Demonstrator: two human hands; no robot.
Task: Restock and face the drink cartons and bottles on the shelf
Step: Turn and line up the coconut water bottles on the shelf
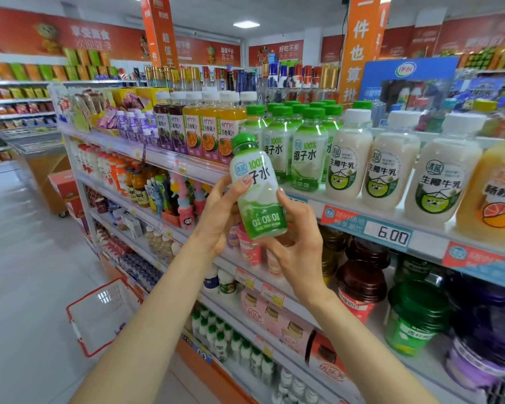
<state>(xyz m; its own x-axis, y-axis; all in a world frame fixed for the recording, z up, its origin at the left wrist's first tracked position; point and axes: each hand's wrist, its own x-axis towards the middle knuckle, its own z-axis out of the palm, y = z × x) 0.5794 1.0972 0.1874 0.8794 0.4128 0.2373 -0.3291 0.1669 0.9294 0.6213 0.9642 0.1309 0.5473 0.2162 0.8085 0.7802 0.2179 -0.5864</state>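
A shop aisle with a pale tiled floor runs back under orange banners, and tiered white metal shelving [347, 212] fills the right side. Well left of and below the held bottle [257, 196], a red-rimmed mesh basket [99, 316] sits low by the shelving, its contents hard to make out. Up and left of that bottle stand purple and orange juice bottles [193, 132] with white caps. The left hand [219, 217] grips the bottle's left side, thumb over part of the label print. The bottle is smooth plastic, green-capped, cloudy inside and leaning slightly left, held just in front of the top shelf. The right hand [298, 243] clasps its lower right, fingers hidden behind. Right of it stand matching green-capped bottles [306, 150], then rounded milky bottles [391, 164], and an orange one [496, 193] cut off by the frame.
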